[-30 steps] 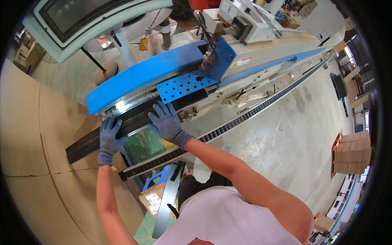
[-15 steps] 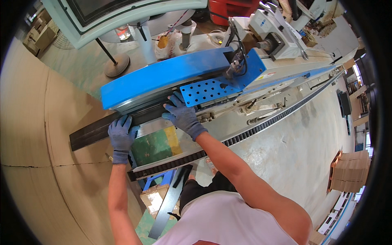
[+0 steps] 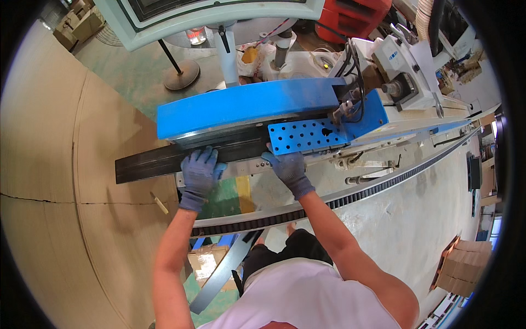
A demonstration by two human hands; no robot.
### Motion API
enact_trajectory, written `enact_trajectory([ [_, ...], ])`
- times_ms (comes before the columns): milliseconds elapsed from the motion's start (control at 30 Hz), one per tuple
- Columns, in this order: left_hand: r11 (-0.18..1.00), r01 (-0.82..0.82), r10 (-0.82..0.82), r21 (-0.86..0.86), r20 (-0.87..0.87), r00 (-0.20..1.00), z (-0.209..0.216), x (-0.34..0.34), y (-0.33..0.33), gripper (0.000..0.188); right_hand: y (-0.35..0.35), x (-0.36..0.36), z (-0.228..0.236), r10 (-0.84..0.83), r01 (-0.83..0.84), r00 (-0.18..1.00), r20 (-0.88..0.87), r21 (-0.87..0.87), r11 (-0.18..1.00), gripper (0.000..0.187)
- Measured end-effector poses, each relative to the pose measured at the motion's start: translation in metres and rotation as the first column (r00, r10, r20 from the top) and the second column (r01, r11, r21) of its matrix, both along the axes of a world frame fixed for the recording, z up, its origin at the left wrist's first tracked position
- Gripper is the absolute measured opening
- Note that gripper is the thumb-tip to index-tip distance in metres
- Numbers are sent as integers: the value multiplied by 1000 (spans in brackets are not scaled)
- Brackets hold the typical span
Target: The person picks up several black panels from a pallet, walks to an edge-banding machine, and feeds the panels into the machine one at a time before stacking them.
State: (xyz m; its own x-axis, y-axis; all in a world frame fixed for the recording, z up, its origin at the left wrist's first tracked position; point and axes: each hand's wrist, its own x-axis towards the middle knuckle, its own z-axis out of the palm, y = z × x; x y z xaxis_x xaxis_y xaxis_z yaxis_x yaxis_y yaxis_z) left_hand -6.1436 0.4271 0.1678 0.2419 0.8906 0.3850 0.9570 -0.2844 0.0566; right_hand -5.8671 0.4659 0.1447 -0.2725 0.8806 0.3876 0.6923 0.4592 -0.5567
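Both of my hands wear blue-grey gloves. My left hand [image 3: 200, 174] lies on a long black flat strip [image 3: 143, 168], fingers stretched across it and the thumb apart. To the right, my right hand [image 3: 289, 169] rests at the strip's near edge, thumb pointing left. Some of its fingers go beneath a blue perforated plate [image 3: 308, 136] and are hidden; what shows is apart. Behind the strip runs a long blue machine cover [image 3: 249, 104]. The strip's left end sticks out past that cover, and its right part disappears under the plate.
Large brown cardboard sheets [image 3: 109, 230] stand at the left, with a small knife-like tool [image 3: 159, 202] beside them. A black ribbed rail [image 3: 263, 223] crosses between me and the machine. A pale-framed screen [image 3: 219, 19] stands behind. Stacked cardboard [image 3: 466, 266] sits at the right.
Both hands have moved right along the machine; the right one now reaches under the perforated plate. The strip's place against the blue cover looks nearly the same. The whole view has shifted.
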Motion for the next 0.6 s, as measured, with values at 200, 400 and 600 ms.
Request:
enact_trajectory([
  [200,1000,0,0,9,72,997,-4,27,2,49,-31,5,30,-94,72,992,86,230,970,18],
  [400,1000,23,-26,18,143,989,-12,90,21,40,-54,-13,30,-10,12,999,-31,81,997,17],
  [600,984,131,-99,-124,233,967,-17,148,45,34,-41,1,35,-605,-186,593,-532,-821,540,31],
])
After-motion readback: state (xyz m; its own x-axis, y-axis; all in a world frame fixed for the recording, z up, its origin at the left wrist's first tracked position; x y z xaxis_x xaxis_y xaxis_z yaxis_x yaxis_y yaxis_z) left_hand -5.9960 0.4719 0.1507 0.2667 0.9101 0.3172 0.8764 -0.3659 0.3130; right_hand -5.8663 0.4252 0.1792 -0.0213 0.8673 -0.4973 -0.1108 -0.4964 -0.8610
